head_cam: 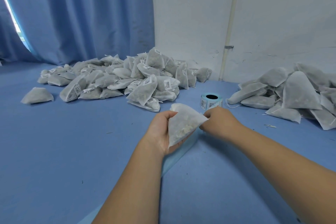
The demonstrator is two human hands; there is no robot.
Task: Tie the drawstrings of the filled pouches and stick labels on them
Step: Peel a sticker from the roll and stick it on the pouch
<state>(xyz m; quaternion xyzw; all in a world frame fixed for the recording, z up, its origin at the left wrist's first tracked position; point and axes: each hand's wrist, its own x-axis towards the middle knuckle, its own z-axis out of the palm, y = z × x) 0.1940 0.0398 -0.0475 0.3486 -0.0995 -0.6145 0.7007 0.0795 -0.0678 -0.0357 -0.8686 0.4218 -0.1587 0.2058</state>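
- Blue table [72,151] fills the lower frame
- Heap of labelled pouches [116,82] at upper centre-left; plain pouches [294,94] heaped at the right edge
- One filled pouch [183,125] at centre, gripped by the left hand [160,129], fingers curled round it
- Right hand [218,120] pinches its right corner
- Label roll [211,101] just behind the hands

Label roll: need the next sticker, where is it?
In the head view, the label roll sits right of centre, just beyond the right hand, between the labelled pile and the unlabelled pile.
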